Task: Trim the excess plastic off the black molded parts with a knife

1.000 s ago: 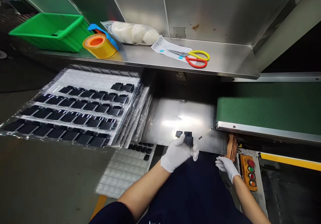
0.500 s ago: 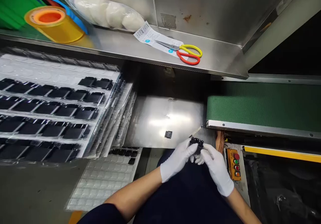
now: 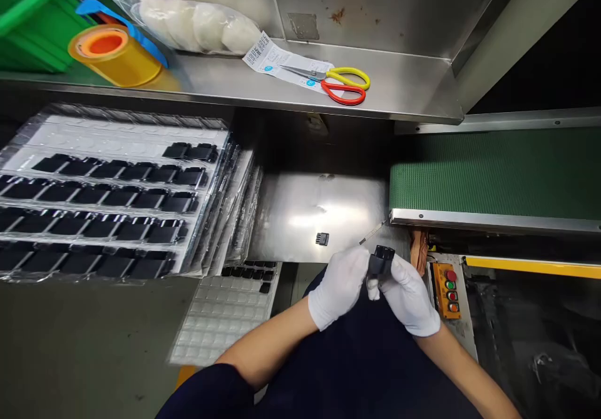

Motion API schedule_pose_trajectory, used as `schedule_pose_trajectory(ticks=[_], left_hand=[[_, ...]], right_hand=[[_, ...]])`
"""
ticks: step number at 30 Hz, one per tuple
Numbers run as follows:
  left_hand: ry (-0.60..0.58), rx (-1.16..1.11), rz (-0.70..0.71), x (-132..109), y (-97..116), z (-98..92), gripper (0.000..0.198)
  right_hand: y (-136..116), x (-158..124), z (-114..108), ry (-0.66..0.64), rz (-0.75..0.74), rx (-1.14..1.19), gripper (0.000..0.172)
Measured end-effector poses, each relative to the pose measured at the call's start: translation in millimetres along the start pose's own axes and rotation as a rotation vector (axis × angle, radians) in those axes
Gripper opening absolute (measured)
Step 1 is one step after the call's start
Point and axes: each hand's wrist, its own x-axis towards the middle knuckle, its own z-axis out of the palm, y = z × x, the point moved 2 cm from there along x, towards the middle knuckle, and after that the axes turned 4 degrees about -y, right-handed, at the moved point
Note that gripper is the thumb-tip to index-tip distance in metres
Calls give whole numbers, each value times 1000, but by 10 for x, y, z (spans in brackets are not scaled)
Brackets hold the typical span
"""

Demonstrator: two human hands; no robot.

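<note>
Both my hands wear white gloves and meet over my lap, just in front of the metal table's near edge. Gripped in my right hand is a black plastic part with slots along its top, the fingers around its right side and underneath. My left hand is closed, its fingertips at the part's left edge; the exact grip is hidden. On the metal table lies a smaller black slotted piece. Close by, a thin pen-like tool with a dark tip points towards my hands.
Stacked clear trays of black parts stand left, above another tray. A green conveyor belt and a button box are right. The shelf bears scissors, a label strip, yellow tape, a bag of white pads and a green bin.
The black part has been turned in my hands, and its plain side shows more. My left hand has shifted to the part's left edge. The camera view has moved slightly.
</note>
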Motion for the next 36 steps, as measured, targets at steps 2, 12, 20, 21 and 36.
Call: schedule_pose_trajectory(ticks=[2, 12, 20, 21, 36], left_hand=[[-63, -22, -30, -54, 98, -38, 23], [10, 415, -228, -264, 107, 54, 15], [-26, -42, -237, -375, 140, 118, 15], [-34, -85, -251, -380, 139, 116, 13], [-203, -669, -380, -446, -44, 275, 42]], right_hand=[[-34, -39, 10, -27, -1, 46, 43], [-20, -187, 71, 130, 78, -554, 49], [-181, -365, 111, 147, -104, -723, 53], [-196, -377, 98, 171, -136, -725, 51], [-386, -420, 177, -159, 32, -603, 42]])
